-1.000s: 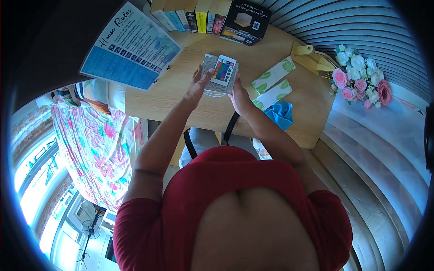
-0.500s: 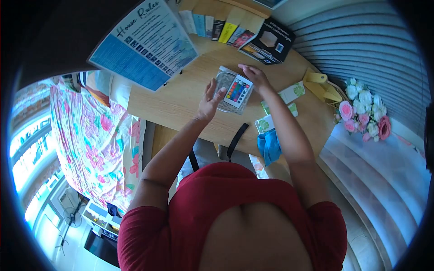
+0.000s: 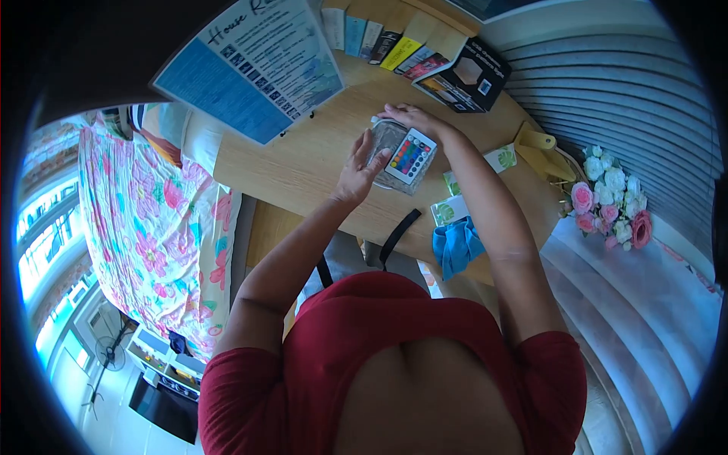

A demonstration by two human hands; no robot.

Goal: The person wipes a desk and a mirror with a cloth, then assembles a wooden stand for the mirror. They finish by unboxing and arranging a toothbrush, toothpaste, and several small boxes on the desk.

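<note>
A clear textured block (image 3: 388, 145) lies on the wooden table (image 3: 303, 167), and a white remote (image 3: 410, 155) with coloured buttons rests on top of it. My left hand (image 3: 355, 171) presses against the block's near left side with fingers spread. At the block's far edge my right hand (image 3: 408, 117) curls over the top corner, the forearm stretching across the table's right part.
A blue "House Rules" sheet (image 3: 250, 64) leans at the back left. A row of books (image 3: 387, 42) and a black lamp box (image 3: 464, 76) stand behind. Green-leaf packets (image 3: 449, 210), a blue cloth (image 3: 456, 244), a yellow object (image 3: 540, 148) and flowers (image 3: 610, 197) are right.
My right hand moved from the block's near right side over to its far edge. The left hand stayed at the near left side. The camera view shifted.
</note>
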